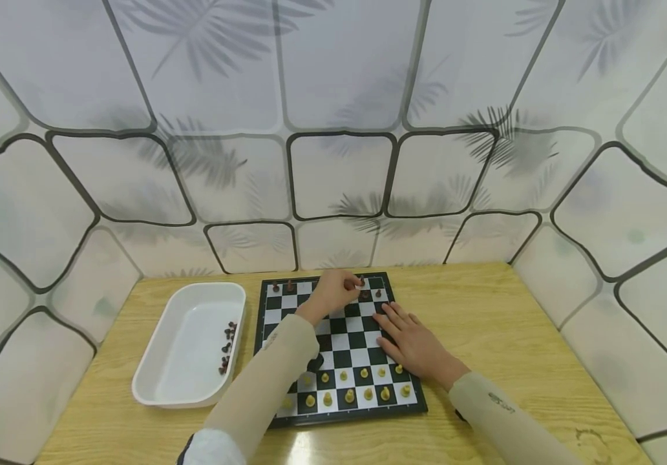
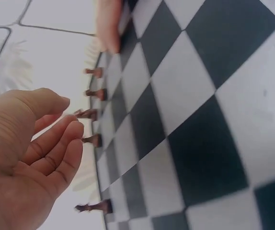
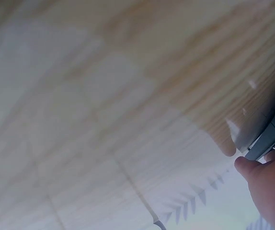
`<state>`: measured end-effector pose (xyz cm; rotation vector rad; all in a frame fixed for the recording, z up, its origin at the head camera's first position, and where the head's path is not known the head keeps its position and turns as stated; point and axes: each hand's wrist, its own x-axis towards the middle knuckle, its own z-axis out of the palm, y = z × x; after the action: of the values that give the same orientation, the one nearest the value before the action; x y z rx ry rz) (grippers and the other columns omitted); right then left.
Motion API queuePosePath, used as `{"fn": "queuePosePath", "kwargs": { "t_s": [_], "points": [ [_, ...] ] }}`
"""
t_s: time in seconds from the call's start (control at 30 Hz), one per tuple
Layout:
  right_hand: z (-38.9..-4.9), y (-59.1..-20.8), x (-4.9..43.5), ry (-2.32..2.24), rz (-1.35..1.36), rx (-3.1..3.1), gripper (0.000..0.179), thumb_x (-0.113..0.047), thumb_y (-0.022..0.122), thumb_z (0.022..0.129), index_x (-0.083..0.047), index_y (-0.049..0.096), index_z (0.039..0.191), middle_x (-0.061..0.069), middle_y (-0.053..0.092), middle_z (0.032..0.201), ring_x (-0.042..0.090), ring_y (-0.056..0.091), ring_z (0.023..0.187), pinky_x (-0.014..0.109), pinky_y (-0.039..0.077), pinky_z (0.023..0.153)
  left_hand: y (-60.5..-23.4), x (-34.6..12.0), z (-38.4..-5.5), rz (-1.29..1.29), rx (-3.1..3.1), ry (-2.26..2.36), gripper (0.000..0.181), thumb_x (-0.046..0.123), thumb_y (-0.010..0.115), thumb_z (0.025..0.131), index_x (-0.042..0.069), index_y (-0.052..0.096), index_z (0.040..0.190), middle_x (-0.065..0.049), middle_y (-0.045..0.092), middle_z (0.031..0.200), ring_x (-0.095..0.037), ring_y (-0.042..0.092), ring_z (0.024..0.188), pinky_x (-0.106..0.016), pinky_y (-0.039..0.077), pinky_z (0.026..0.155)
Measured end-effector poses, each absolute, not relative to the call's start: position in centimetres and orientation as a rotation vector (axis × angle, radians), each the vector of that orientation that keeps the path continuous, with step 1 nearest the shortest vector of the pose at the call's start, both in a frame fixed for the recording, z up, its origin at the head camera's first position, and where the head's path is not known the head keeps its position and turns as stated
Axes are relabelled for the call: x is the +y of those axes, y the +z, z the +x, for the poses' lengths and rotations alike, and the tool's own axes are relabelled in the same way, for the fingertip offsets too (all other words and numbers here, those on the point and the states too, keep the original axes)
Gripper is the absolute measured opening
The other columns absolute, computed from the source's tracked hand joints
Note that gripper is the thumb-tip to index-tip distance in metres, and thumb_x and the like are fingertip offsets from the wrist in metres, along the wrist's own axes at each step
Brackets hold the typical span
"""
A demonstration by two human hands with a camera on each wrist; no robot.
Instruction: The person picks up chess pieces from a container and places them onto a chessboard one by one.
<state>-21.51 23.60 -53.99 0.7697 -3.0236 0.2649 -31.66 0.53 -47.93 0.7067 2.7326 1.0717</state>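
Likely placing dark piece toward 1 o'clock on board with left hand, bent-fingered; can't tell if pinching. Resting right hand, spread-fingered, at 3 o'clock. Next, probably: release cleanly, fetch more from tray at 9 o'clock.

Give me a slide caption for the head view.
A person's left grip at the far dark chess pieces, right grip across the chessboard's right edge, yellow pieces near, white tray left.

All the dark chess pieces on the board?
No, several dark chess pieces lie in the white tray beside the chessboard.
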Motion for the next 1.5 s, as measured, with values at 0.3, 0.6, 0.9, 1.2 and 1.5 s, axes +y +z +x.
{"fn": "queuePosePath", "kwargs": {
  "t_s": [0.3,0.6,0.9,1.2,1.5],
  "points": [
    [-21.6,-54.1,23.7,0.251,0.750,-3.044,0.063,-0.050,0.043,0.111,-0.015,0.040,0.163,0.015,0.035,0.171,0.037,0.026,0.161,0.063,0.032,0.124,-45.6,-2.8,-30.6,0.691,2.780,1.110,0.024,0.015,0.068,0.101,0.004,0.076,0.121,-0.012,0.076,0.113,-0.026,0.071,0.101,-0.043,0.059,0.087],
    [-21.4,-54.2,23.8,0.258,0.740,-3.048,0.064,-0.051,0.042,0.110,-0.016,0.040,0.163,0.015,0.034,0.171,0.038,0.025,0.161,0.067,0.027,0.125,-43.9,-7.3,-29.7,0.646,2.857,1.124,0.024,0.020,0.068,0.101,0.008,0.077,0.119,-0.010,0.077,0.107,-0.023,0.071,0.094,-0.041,0.059,0.081],
    [-21.4,-54.3,23.9,0.273,0.744,-3.047,0.062,-0.049,0.043,0.111,-0.015,0.040,0.163,0.015,0.035,0.171,0.038,0.025,0.161,0.067,0.027,0.124,-44.0,-11.5,-29.4,0.590,2.915,1.169,0.025,0.019,0.069,0.100,0.003,0.077,0.118,-0.014,0.079,0.107,-0.030,0.074,0.099,-0.048,0.059,0.087],
    [-21.5,-54.3,23.8,0.279,0.743,-3.052,0.063,-0.050,0.043,0.111,-0.015,0.039,0.164,0.015,0.033,0.171,0.038,0.024,0.162,0.066,0.028,0.125,-44.6,-15.2,-28.8,0.486,2.942,1.189,0.023,0.018,0.068,0.102,0.002,0.076,0.117,-0.016,0.079,0.109,-0.033,0.074,0.101,-0.050,0.060,0.088],
    [-21.7,-54.4,23.7,0.270,0.752,-3.045,0.063,-0.050,0.043,0.111,-0.015,0.039,0.164,0.015,0.033,0.171,0.037,0.023,0.162,0.065,0.029,0.124,-45.5,-19.4,-27.9,0.423,3.009,1.117,0.023,0.014,0.066,0.101,0.000,0.076,0.116,-0.019,0.078,0.108,-0.036,0.073,0.099,-0.054,0.059,0.088]
  ]
}}
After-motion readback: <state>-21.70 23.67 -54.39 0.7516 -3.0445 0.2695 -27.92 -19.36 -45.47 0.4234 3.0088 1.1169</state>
